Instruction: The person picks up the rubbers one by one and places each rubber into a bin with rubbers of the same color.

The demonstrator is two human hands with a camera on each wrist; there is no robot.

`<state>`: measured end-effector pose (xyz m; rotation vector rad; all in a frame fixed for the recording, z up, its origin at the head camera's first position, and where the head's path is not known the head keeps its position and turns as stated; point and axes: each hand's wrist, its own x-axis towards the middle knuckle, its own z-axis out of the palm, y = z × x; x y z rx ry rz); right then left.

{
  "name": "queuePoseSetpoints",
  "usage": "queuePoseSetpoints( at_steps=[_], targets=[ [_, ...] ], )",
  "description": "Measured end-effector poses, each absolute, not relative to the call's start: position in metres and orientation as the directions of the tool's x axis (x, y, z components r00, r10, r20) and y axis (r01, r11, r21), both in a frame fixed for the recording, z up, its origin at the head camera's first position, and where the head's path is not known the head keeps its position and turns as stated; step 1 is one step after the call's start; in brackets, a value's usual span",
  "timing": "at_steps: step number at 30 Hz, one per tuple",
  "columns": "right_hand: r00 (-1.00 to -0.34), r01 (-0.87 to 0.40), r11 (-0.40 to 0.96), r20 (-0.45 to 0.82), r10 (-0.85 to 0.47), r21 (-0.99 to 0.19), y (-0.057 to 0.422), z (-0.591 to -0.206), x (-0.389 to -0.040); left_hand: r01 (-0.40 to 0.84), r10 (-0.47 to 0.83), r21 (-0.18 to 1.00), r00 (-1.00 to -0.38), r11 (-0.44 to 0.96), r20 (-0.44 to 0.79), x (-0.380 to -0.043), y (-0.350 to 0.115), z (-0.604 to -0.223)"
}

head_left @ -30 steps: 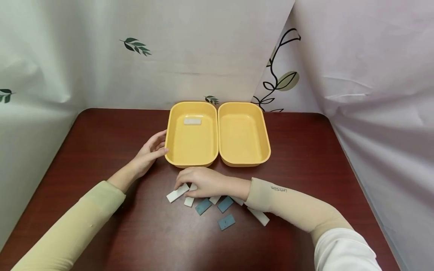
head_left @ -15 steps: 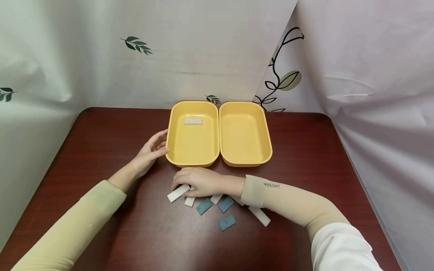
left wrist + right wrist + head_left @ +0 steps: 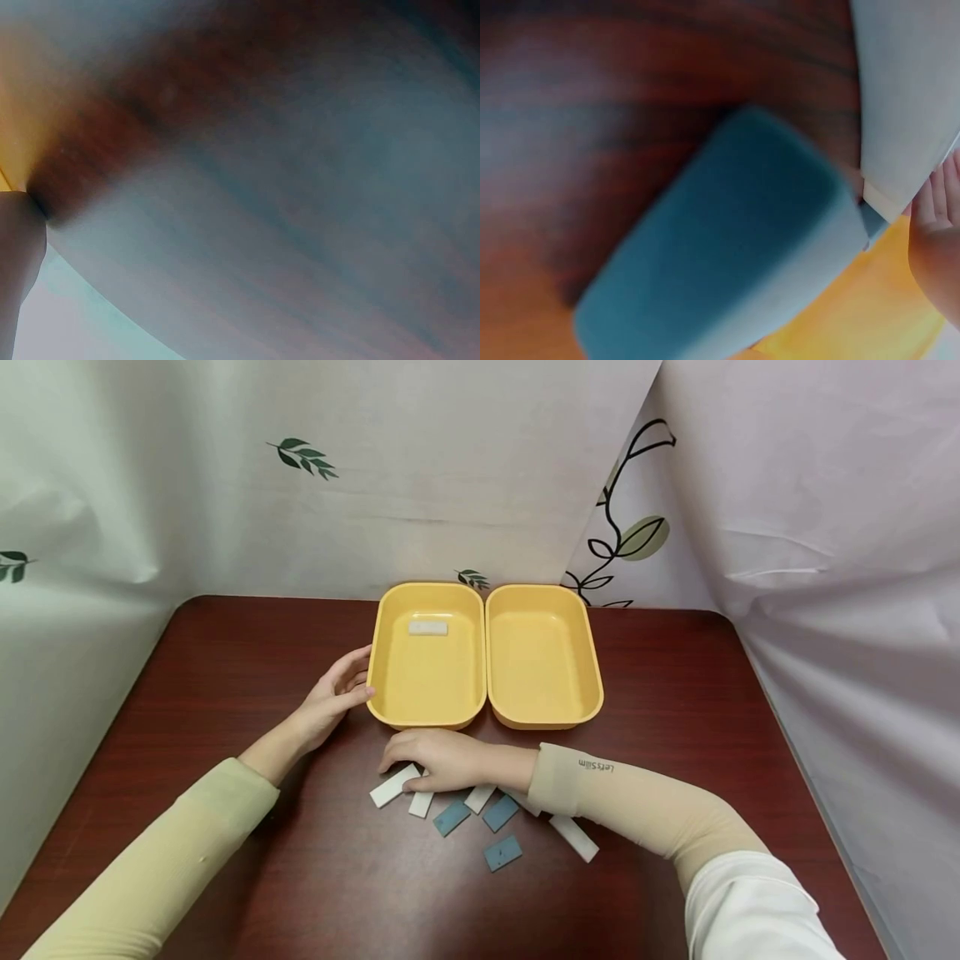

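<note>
My right hand (image 3: pixel 442 762) is low over the table, its fingers bent and apart from the thumb. The thumb is right at the edge of a white tile (image 3: pixel 392 788), and the fingertips are close to its far end. Another white tile (image 3: pixel 422 803) is partly under this hand. My left hand (image 3: pixel 328 697) rests against the outer left side of the left yellow tray (image 3: pixel 372 660), thumb at the rim. One white tile (image 3: pixel 428 628) lies in that tray. Blue tiles (image 3: pixel 452 818) lie just right of the white ones; a blue tile (image 3: pixel 727 240) looms large in the right wrist view.
A second yellow tray (image 3: pixel 597 668) stands against the first on its right. Farther right, a white tile (image 3: pixel 574 838) lies near the right forearm, which partly covers another. Pale cloth walls (image 3: pixel 375 485) rise behind the dark red table (image 3: pixel 675 710) and along its sides.
The right forearm has shifted slightly left and away. The right fingertips now stand a little farther from the white tile. The left hand and tiles have stayed put.
</note>
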<state>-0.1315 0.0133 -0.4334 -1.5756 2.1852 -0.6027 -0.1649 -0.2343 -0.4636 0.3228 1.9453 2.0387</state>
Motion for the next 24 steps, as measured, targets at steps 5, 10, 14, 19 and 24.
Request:
queuePoseSetpoints(
  at_steps=[5,10,14,19,24],
  targets=[
    [-0.295,-0.776,0.274,-0.056,-0.954,-0.569,0.0131,-0.4336,-0.1315,-0.068,0.369,0.997,-0.928,-0.031,-0.052,-0.1641,-0.2338,-0.4633],
    [-0.281,-0.778,0.262,-0.056,-0.958,-0.571,0.0121,-0.436,-0.1317,-0.072,0.363,0.997,-0.93,-0.031,-0.056,-0.1627,-0.2337,-0.4631],
    [-0.268,-0.779,0.249,-0.054,-0.962,-0.575,0.0119,-0.4371,-0.1324,-0.071,0.363,0.997,-0.93,-0.033,-0.054,-0.1623,-0.2332,-0.463],
    [-0.262,-0.779,0.248,-0.06,-0.963,-0.576,0.0119,-0.4352,-0.1329,-0.068,0.36,0.997,-0.932,-0.034,-0.052,-0.1629,-0.2331,-0.463],
    [-0.277,-0.766,0.27,-0.079,-0.957,-0.583,0.01,-0.4342,-0.134,-0.068,0.362,0.997,-0.931,-0.029,-0.053,-0.1651,-0.2339,-0.4622]
  ],
)
